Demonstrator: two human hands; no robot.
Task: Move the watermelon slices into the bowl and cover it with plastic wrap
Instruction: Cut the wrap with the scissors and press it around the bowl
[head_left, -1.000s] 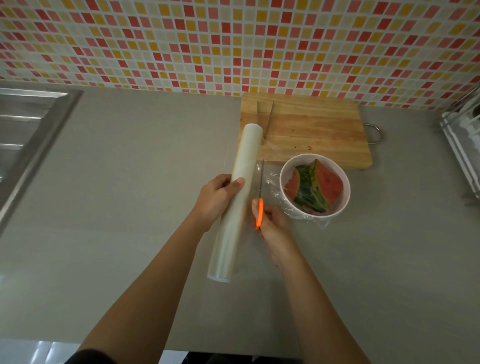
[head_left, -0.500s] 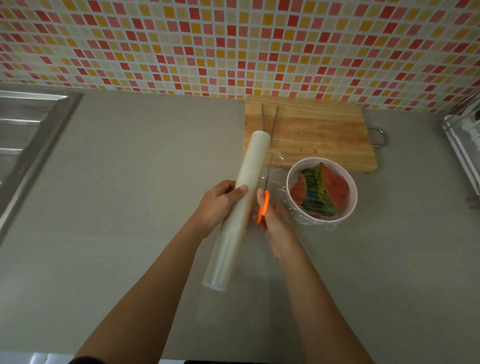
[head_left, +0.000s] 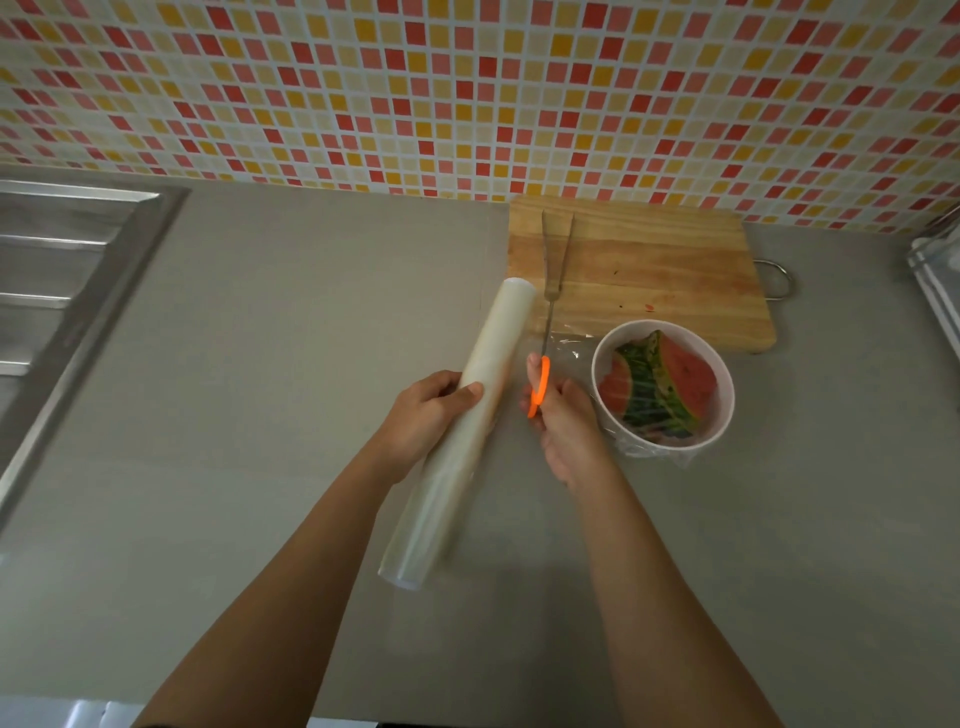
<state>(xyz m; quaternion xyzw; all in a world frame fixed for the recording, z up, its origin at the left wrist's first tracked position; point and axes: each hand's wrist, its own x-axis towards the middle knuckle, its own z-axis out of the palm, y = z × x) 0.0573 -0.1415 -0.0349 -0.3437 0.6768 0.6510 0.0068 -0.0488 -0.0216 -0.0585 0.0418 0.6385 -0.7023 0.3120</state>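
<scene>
A white bowl (head_left: 719, 421) on the grey counter holds watermelon slices (head_left: 657, 387) under a sheet of clear wrap. The wrap sheet (head_left: 563, 349) stretches left from the bowl toward a long roll of plastic wrap (head_left: 480, 395). My left hand (head_left: 423, 415) grips the roll near its middle, tilted above the counter. My right hand (head_left: 563, 426) holds orange-handled scissors (head_left: 540, 387) between roll and bowl. Their blades are spread and point away over the wooden cutting board (head_left: 665, 280).
A steel sink with a drainboard (head_left: 57, 291) lies at the far left. A white rack (head_left: 940, 291) stands at the right edge. A tiled wall backs the counter (head_left: 291, 322). A metal handle (head_left: 779, 278) sticks out of the board's right side.
The scissors have slid forward along the wrap between roll and bowl, and their blades have spread over the board. The roll stays in my left hand.
</scene>
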